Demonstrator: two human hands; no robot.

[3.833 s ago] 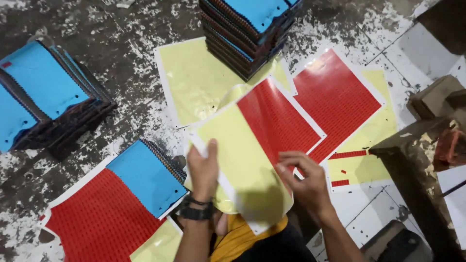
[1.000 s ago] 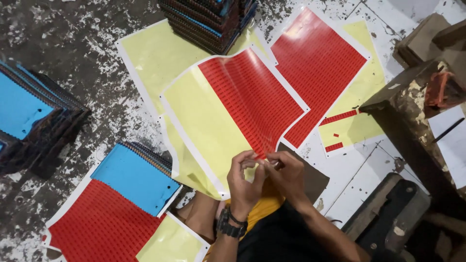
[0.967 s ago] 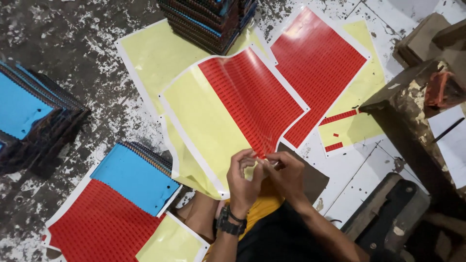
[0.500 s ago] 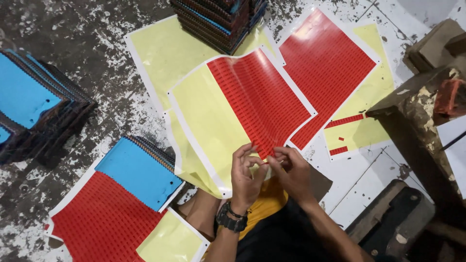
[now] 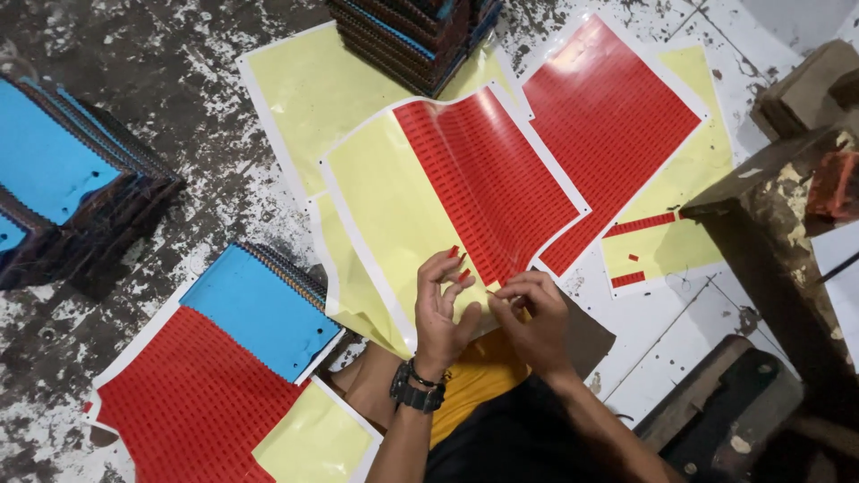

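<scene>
Since the frame half a second ago the two hands have drawn slightly apart at the near edge of the sheet, and small red pieces now show at the left fingertips; the sheet itself lies as before.

The left hand (image 5: 440, 309), wearing a dark wristwatch (image 5: 414, 394), rests palm-down on the glossy sticker sheet with a pale yellow backing and a red block of small labels (image 5: 447, 192). Its grip is narrow: thumb and forefinger are pinched on small red sticker pieces (image 5: 458, 264) at the near end of the red block. The right hand (image 5: 534, 317) lies just beside it, fingers curled close together at the sheet's near edge; whether it holds anything cannot be told.

The sheet lies on the floor, its near end over the person's lap, overlapping a bare yellow backing sheet (image 5: 313, 89) on the far side. To the right lies a second red-and-yellow sheet (image 5: 617, 116). Near left, a blue spiral-bound notebook (image 5: 255, 309) sits on another red sheet (image 5: 179, 402). Stacks of notebooks stand at far left (image 5: 63, 179) and far centre (image 5: 412, 31).
</scene>
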